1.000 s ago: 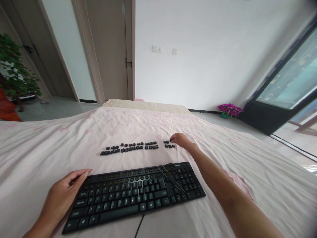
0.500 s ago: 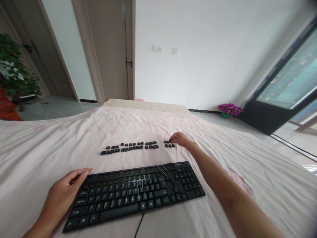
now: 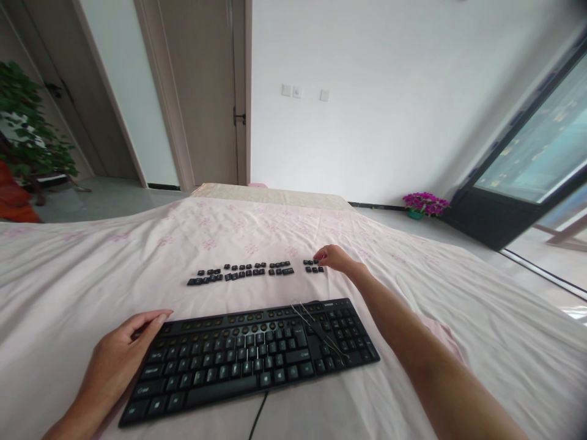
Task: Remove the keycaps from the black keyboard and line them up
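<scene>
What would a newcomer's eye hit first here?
The black keyboard across the foreground, with bare sockets along its upper rows. Just beyond it, two rows of loose keycaps on the pale floral cloth, the right hand at their right end. Farther off, magenta flowers stand out at right, near the white wall.

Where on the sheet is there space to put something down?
There's bare sheet beyond the loose keys, and a narrow strip between them and the keyboard. It's crowded around the keys, where the right hand is.
</scene>
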The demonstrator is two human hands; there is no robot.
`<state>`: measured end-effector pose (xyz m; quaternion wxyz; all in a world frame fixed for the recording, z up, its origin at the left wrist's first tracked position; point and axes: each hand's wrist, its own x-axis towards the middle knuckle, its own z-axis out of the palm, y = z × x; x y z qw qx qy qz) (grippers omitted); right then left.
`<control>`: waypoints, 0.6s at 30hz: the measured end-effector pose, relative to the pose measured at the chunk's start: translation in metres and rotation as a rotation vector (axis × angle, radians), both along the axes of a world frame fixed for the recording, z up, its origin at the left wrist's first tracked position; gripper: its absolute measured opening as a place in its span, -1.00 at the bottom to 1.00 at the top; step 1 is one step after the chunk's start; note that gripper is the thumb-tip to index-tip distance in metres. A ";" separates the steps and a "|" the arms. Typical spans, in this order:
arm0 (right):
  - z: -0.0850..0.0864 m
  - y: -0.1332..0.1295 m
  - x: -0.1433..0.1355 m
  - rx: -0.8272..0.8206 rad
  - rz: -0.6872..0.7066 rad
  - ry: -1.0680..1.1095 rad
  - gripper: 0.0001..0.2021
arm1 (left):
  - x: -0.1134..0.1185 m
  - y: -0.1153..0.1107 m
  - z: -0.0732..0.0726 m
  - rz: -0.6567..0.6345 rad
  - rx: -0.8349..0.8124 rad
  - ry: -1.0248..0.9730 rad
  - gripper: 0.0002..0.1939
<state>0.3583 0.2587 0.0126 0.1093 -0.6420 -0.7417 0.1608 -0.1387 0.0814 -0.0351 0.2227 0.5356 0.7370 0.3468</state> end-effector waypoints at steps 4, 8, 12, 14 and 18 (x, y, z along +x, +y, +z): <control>0.013 -0.009 -0.003 0.036 -0.029 0.018 -0.73 | 0.001 0.000 0.001 0.005 0.001 -0.006 -0.54; 0.037 -0.041 -0.016 0.122 -0.059 0.045 -0.77 | 0.004 -0.003 0.005 -0.003 0.042 -0.034 -0.55; 0.057 -0.098 -0.049 0.032 0.082 -0.004 -0.70 | 0.008 -0.005 0.010 -0.026 0.066 -0.070 -0.60; 0.063 -0.126 -0.068 0.022 0.143 -0.141 -0.66 | 0.009 -0.006 0.011 -0.022 0.096 -0.089 -0.62; 0.063 -0.160 -0.094 -0.032 0.150 -0.336 -0.68 | 0.008 -0.009 0.009 -0.087 0.177 -0.126 -0.66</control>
